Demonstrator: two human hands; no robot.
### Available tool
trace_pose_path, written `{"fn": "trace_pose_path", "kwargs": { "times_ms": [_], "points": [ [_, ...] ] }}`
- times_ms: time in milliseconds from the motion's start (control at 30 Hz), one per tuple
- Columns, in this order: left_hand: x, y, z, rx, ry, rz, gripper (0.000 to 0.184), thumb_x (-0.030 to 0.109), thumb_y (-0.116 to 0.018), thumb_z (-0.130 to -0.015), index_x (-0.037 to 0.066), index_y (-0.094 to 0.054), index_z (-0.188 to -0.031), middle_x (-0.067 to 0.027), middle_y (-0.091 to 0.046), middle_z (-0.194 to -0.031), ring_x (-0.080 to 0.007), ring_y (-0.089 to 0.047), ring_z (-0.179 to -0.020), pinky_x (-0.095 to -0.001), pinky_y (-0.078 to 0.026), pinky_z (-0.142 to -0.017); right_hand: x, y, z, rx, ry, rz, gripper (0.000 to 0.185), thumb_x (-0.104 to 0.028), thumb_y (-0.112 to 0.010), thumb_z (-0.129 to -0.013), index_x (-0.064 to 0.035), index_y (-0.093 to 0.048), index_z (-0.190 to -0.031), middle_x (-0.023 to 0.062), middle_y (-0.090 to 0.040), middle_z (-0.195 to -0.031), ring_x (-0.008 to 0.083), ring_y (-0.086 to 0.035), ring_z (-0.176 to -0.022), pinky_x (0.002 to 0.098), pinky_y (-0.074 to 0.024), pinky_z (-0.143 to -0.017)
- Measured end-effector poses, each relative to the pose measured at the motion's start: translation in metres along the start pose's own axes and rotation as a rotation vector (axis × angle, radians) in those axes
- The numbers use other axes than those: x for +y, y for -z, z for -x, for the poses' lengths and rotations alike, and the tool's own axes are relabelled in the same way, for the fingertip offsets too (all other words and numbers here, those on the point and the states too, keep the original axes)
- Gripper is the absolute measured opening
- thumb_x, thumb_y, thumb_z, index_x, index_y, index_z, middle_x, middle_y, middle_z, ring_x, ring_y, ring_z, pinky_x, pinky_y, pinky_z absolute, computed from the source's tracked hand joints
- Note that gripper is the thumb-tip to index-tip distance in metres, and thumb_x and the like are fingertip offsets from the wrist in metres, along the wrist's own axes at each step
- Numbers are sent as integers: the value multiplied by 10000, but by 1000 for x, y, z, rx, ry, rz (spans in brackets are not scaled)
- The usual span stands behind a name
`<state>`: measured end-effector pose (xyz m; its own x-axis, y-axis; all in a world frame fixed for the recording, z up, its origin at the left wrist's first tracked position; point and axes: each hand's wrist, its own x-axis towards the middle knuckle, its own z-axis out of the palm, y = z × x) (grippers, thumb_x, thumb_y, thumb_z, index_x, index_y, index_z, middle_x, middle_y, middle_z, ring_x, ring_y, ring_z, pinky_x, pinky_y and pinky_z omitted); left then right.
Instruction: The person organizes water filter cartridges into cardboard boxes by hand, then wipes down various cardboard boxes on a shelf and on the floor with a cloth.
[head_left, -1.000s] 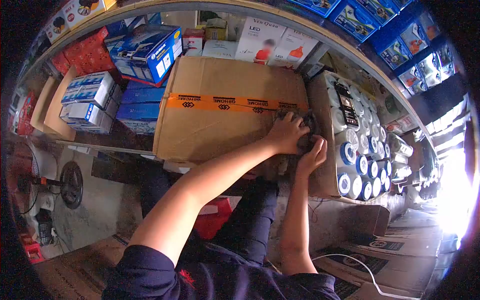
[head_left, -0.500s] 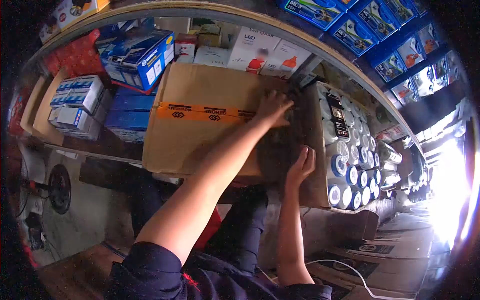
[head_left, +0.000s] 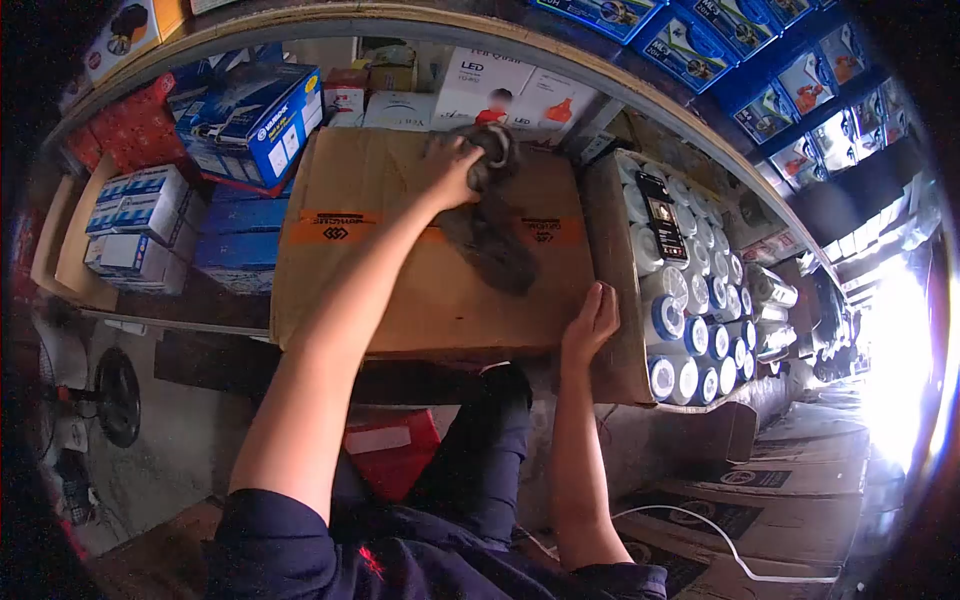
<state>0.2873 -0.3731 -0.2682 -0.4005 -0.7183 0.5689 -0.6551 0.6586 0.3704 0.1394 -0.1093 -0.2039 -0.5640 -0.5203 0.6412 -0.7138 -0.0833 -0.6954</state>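
Note:
A closed cardboard box (head_left: 390, 290) with orange printed tape lies on the shelf in front of me. My left hand (head_left: 455, 175) is on its top, toward the far side, closed around a dark grey rag (head_left: 500, 250). Blurred by motion, the rag trails over the tape toward the near right. My right hand (head_left: 592, 325) is at the near right corner of the box, its fingers curled together against the edge; the fingertips are partly hidden.
To the right, an open carton (head_left: 620, 280) holds many clear jars with white and blue lids, with a dark phone-like package (head_left: 662, 215) on top. Blue boxes (head_left: 250, 125) stand left. LED boxes (head_left: 500, 95) stand behind, under an overhead shelf edge (head_left: 400, 18).
My left hand has swept the rag leftward across the box top, away from its right side. My right hand stays at the near right corner. The view has shifted slightly.

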Motion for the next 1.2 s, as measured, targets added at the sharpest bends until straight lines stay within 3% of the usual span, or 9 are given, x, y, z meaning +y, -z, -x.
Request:
{"fn": "trace_pose_path", "kwargs": {
  "times_ms": [167,233,300,367,533,767,833,933,1200],
  "points": [
    [-68,62,37,-124,126,57,734,337,-728,-544,207,-433,-1203,-119,-332,-1292,-379,-366,-1132,-499,-358,-904,5,1,1,-71,-87,25,240,-159,-435,-870,39,-556,-808,147,-541,-697,249,-502,-627,338,-390,-586],
    [-63,114,49,-120,160,-110,703,331,-713,-555,208,-440,-1192,-89,-371,-1253,-368,-371,-1123,-506,-364,-879,15,-7,5,99,69,52,241,-165,-442,-866,38,-556,-802,142,-533,-671,240,-494,-609,338,-389,-578],
    [-40,168,54,-207,235,-387,683,320,-706,-552,215,-446,-1175,-72,-386,-1231,-352,-363,-1121,-504,-372,-861,2,0,2,22,10,-1,243,-167,-445,-865,39,-555,-799,140,-531,-667,237,-495,-606,337,-388,-574],
    [-42,189,60,-240,311,-366,677,304,-700,-543,222,-445,-1165,-70,-398,-1200,-342,-362,-1104,-505,-372,-856,-1,4,0,-58,-50,-51,245,-170,-448,-864,41,-554,-796,138,-530,-662,235,-495,-602,337,-388,-571],
    [-43,210,93,-149,299,-333,647,269,-684,-545,179,-461,-1146,-87,-397,-1191,-356,-367,-1083,-470,-422,-809,9,-1,2,2,2,-4,244,-169,-459,-864,44,-552,-791,131,-536,-664,231,-506,-606,330,-389,-565],
    [-1,252,149,-204,291,-245,618,180,-684,-538,100,-466,-1111,-125,-409,-1137,-365,-387,-1014,-455,-403,-832,19,-4,5,67,4,-66,230,-140,-465,-867,59,-543,-785,128,-537,-663,185,-497,-603,311,-389,-555],
    [10,259,166,-196,248,-217,597,161,-680,-533,88,-475,-1090,-133,-416,-1098,-362,-391,-989,-448,-399,-822,8,2,1,-63,-103,-33,234,-146,-469,-868,62,-536,-782,121,-534,-659,159,-474,-600,298,-381,-546],
    [37,268,187,-202,224,-212,559,156,-676,-512,73,-492,-1033,-130,-423,-1061,-357,-393,-977,-436,-390,-829,11,-3,3,4,9,-67,229,-145,-468,-869,55,-524,-772,108,-512,-634,153,-441,-579,293,-364,-531],
    [86,254,190,-295,171,-173,525,213,-687,-514,90,-512,-994,-133,-438,-1017,-361,-396,-995,-463,-405,-810,6,-3,2,-13,33,-42,276,-182,-440,-882,49,-499,-743,105,-478,-615,160,-416,-571,298,-353,-532]
  ]
}}
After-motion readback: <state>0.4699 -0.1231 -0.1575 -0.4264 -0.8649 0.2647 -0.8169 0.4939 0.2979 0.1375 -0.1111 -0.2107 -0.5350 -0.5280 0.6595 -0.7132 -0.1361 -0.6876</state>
